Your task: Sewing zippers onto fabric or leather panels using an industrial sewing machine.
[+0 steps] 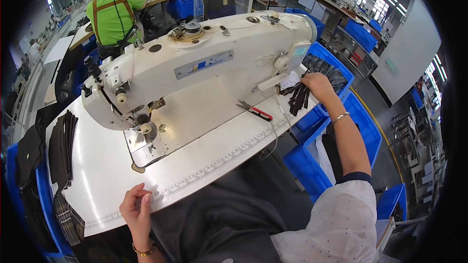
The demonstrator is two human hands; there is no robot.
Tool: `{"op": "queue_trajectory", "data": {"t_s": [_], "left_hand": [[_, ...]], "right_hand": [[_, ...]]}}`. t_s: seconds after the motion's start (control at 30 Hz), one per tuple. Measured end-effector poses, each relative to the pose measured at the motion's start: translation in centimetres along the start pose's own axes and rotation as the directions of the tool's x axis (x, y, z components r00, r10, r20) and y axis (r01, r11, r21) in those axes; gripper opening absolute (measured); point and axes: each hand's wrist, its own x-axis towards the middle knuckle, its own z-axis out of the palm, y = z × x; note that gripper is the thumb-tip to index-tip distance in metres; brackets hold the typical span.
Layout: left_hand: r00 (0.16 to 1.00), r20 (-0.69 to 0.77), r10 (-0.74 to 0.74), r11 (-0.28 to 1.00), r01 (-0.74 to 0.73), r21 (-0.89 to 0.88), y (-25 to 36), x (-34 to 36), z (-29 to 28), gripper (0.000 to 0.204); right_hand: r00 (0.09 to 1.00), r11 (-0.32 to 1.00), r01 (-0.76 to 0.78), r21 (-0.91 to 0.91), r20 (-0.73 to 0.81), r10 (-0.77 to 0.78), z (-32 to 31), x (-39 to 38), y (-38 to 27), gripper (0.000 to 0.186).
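Note:
At the right end of the white sewing table [214, 139], my right hand [318, 87] reaches to a bunch of dark brown fabric strips [298, 101]. Its fingers close on their upper end; the exact grip is partly hidden. Beside the strips lies a small white piece of cloth [291, 80]. My left hand [136, 209] hovers by the table's front edge, fingers loosely bent and apart, holding nothing. Between the hands stands a white industrial sewing machine [214, 63]. Red-and-black thread snips [255, 110] rest on the table in front of its column.
Stacked dark fabric pieces [62, 148] lie on the table's left end, near a fabric-filled blue bin [45, 204]. Blue bins [307, 165] with cloth stand at the right. A ruler strip [214, 165] runs along the front edge. A person in a green shirt [113, 17] sits beyond the machine.

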Motion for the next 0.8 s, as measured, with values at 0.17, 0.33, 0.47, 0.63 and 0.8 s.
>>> {"op": "queue_trajectory", "data": {"t_s": [0.17,0.33,0.47,0.63,0.8], "left_hand": [[0.999,0.003,0.051,0.996,-0.051,0.074,-0.2,-0.4,-1.3,0.025],[0.979,0.18,0.091,0.966,-0.131,0.224,1.7,0.9,-1.4,0.026],[0.944,0.241,0.225,0.836,-0.314,0.45,2.6,2.9,-3.8,0.023],[0.967,-0.017,0.255,0.61,-0.147,0.779,1.0,7.0,-11.1,0.017],[0.904,-0.318,0.287,0.449,0.166,0.878,-3.7,14.0,-20.8,0.018]], "right_hand": [[0.952,0.993,-0.118,0.026,-0.282,0.12,-4.1,1.0,-1.7,0.015],[0.98,0.883,-0.005,0.469,-0.173,0.097,-10.3,1.7,-9.9,0.012],[0.97,0.784,0.082,0.615,-0.23,0.078,-10.0,4.5,-18.7,0.018],[0.937,0.866,0.252,0.432,-0.334,-0.106,-5.9,6.3,-25.1,0.023],[0.98,0.885,0.181,0.428,-0.149,-0.128,-5.2,6.3,-28.8,0.028]]}}
